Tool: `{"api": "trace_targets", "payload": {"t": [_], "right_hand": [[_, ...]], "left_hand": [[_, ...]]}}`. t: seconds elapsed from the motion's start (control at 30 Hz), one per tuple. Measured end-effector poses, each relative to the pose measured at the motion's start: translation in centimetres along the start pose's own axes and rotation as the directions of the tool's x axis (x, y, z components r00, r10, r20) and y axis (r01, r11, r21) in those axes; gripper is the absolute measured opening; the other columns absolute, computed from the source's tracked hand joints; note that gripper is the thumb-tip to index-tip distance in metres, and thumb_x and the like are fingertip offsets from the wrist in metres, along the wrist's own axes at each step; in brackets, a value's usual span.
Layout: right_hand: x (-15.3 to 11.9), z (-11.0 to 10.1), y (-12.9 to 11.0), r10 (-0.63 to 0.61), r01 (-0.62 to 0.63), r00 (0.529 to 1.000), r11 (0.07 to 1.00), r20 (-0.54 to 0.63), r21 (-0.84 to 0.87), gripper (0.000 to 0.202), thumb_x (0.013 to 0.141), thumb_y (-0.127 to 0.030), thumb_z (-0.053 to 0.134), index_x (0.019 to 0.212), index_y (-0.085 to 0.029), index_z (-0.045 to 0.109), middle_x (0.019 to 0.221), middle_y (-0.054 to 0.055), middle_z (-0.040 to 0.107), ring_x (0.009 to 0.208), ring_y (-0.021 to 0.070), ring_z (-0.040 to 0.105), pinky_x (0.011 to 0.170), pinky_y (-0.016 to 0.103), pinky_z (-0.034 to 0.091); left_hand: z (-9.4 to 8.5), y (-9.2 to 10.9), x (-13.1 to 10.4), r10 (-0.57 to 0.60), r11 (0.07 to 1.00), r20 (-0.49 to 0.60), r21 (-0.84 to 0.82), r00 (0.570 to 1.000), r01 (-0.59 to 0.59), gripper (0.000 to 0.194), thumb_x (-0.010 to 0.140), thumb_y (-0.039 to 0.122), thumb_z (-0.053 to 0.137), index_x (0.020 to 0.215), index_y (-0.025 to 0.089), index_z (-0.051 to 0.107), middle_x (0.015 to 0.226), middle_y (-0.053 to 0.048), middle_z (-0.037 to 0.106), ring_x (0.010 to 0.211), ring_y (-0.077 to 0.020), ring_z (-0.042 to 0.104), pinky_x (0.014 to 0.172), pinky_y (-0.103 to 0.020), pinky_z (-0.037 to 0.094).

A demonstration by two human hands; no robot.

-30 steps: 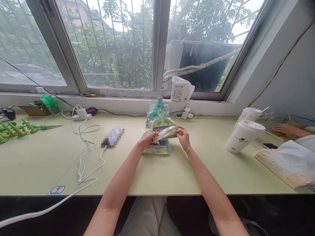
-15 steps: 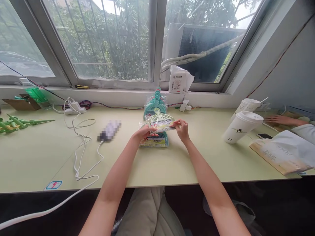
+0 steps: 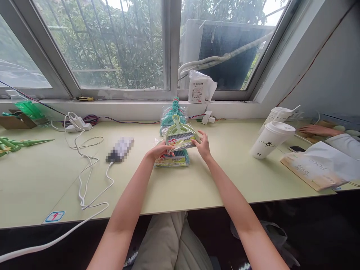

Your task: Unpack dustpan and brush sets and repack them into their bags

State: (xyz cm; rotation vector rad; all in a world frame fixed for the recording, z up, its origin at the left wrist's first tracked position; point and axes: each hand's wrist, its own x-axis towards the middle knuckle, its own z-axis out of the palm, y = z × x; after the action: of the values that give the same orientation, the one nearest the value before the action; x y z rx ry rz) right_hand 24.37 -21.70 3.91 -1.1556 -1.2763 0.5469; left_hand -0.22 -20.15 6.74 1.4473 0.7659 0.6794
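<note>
Between my two hands is a light green mini dustpan and brush set (image 3: 180, 131) in a clear wrapper with a printed label. My left hand (image 3: 161, 150) is closed on its lower left corner, and my right hand (image 3: 203, 145) grips the right edge. Beneath and behind it lies a stack of teal dustpan sets (image 3: 172, 161), also in clear wrappers, their handles pointing to the window. The held set covers the middle of that stack.
A phone-like blurred object (image 3: 120, 149) on a white cable (image 3: 91, 161) lies at left. White cups (image 3: 271, 140) and a tissue pack (image 3: 312, 172) stand at right, near another person's hand (image 3: 319, 130). A power strip (image 3: 78, 127) sits at the back left.
The light green set has tilted so its front face shows more fully. My right hand has shifted its hold along the right edge. The view has moved slightly to the right.
</note>
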Motion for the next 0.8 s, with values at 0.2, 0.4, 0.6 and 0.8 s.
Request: {"api": "trace_targets", "payload": {"t": [0.2, 0.4, 0.6, 0.8], "right_hand": [[0.6, -0.2, 1.0, 0.318, -0.333, 0.942, 0.837, 0.108, 0.434, 0.061, 0.057, -0.031, 0.083, 0.112, -0.022, 0.059, 0.098, 0.003, 0.069, 0.091, 0.0192, 0.065, 0.087, 0.035, 0.054], [0.9, -0.9, 1.2, 0.411, -0.324, 0.911, 0.755, -0.026, 0.571, 0.061, 0.051, -0.021, 0.083, 0.104, -0.025, 0.052, 0.085, -0.002, 0.068, 0.079, 0.0163, 0.066, 0.077, 0.032, 0.056], [0.4, -0.7, 0.8, 0.365, -0.308, 0.931, 0.791, -0.002, 0.529, 0.061, 0.052, -0.027, 0.083, 0.103, -0.025, 0.050, 0.088, -0.001, 0.068, 0.080, 0.0174, 0.065, 0.078, 0.034, 0.054], [0.4, -0.6, 0.5, 0.309, -0.270, 0.951, 0.841, -0.007, 0.469, 0.063, 0.053, -0.036, 0.083, 0.105, -0.025, 0.049, 0.092, 0.000, 0.067, 0.083, 0.0188, 0.065, 0.081, 0.037, 0.053]], "left_hand": [[1.9, 0.7, 0.4, 0.136, 0.991, -0.153, 0.024, 0.979, -0.134, 0.082, 0.078, 0.045, 0.070, 0.147, 0.031, 0.028, 0.132, -0.012, 0.057, 0.071, -0.0160, 0.071, 0.061, -0.027, 0.054], [3.3, 0.1, 1.4, 0.391, 0.900, -0.136, 0.264, 0.910, -0.347, 0.058, 0.073, 0.047, 0.074, 0.125, 0.027, 0.059, 0.134, -0.008, 0.056, 0.095, -0.0199, 0.068, 0.080, -0.034, 0.058], [2.1, -1.1, 2.3, 0.452, 0.824, -0.240, 0.481, 0.859, -0.299, 0.029, 0.082, 0.046, 0.062, 0.090, 0.020, 0.074, 0.089, -0.007, 0.071, 0.096, -0.0226, 0.062, 0.077, -0.037, 0.059], [1.8, -0.4, 2.1, 0.366, 0.845, -0.191, 0.479, 0.911, -0.239, 0.027, 0.084, 0.045, 0.058, 0.080, 0.023, 0.074, 0.087, -0.007, 0.071, 0.123, -0.0280, 0.050, 0.076, -0.032, 0.057]]}}
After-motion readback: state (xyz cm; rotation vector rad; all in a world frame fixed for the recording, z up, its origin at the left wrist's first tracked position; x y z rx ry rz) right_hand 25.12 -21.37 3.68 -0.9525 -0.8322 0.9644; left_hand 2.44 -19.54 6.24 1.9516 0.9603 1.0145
